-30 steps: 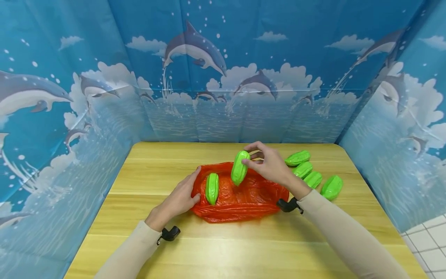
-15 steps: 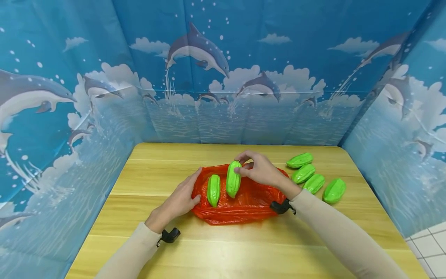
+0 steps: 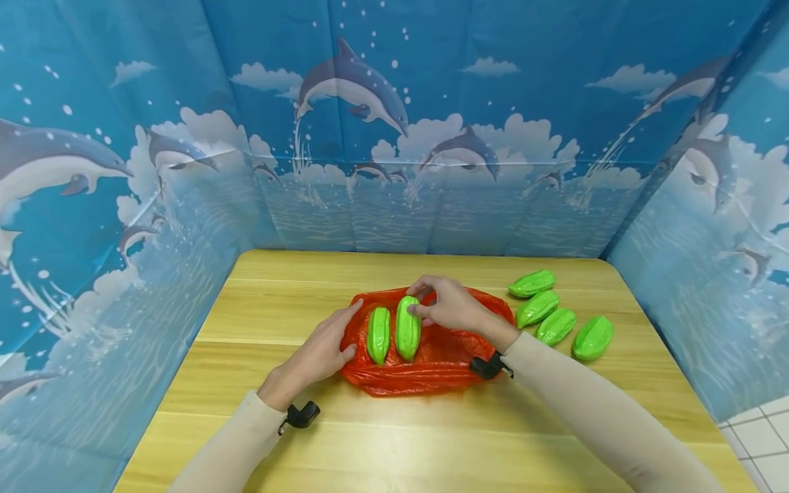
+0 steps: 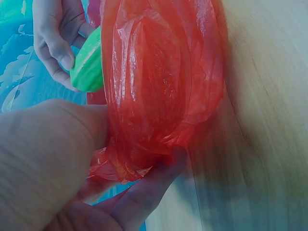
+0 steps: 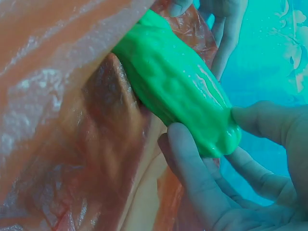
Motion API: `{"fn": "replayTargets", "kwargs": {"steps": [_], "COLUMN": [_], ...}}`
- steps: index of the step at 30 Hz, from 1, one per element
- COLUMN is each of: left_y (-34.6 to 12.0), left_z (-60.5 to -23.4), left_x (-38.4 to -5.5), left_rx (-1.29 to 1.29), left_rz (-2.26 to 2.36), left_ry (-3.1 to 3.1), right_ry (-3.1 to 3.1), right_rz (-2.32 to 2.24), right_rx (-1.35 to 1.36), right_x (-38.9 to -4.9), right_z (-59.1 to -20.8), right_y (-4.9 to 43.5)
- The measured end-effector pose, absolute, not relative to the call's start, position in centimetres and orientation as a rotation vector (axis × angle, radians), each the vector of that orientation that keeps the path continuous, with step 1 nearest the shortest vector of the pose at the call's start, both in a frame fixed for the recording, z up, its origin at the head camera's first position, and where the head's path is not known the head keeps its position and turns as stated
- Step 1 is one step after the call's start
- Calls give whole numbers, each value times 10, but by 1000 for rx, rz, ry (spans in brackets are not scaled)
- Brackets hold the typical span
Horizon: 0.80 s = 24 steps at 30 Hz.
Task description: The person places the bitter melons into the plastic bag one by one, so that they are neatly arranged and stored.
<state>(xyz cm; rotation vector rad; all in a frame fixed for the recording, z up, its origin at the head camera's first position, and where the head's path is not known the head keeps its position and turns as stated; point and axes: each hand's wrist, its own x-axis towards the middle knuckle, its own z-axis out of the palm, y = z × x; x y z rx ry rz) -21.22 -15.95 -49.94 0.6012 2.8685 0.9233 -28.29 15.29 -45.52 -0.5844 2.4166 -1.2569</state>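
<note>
A red plastic bag (image 3: 448, 342) lies with its mouth spread open on the wooden table. My left hand (image 3: 320, 346) holds its left end, thumb and fingers on either side of the film in the left wrist view. Between the thumb and fingers of my right hand (image 3: 453, 305) is a glossy green ridged fruit (image 3: 407, 335), gripped at its far end. It stands over the bag's opening, its near end low inside the mouth. Beside it on the left, another green ridged fruit (image 3: 379, 335) lies in the bag, close to my left hand.
Several more green ridged fruits (image 3: 537, 308) lie on the table right of the bag, one (image 3: 593, 337) slightly apart. A blue dolphin-print curtain (image 3: 425, 205) surrounds the table (image 3: 394, 445) at the back and both sides.
My right hand has moved left and toward me, lowering the fruit into the bag's mouth beside the other one. My left hand stays at the bag's left end.
</note>
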Motion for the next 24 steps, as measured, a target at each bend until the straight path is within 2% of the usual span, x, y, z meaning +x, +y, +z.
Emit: {"fn": "replayTargets", "kwargs": {"steps": [24], "left_y": [-155], "left_z": [-502], "left_x": [-211], "left_rx": [584], "left_rz": [911], "left_ry": [2858], "right_ry": [2411], "right_rz": [-1020], "right_rx": [-671], "right_x": [-274], "right_z": [-463], "right_y": [156]}}
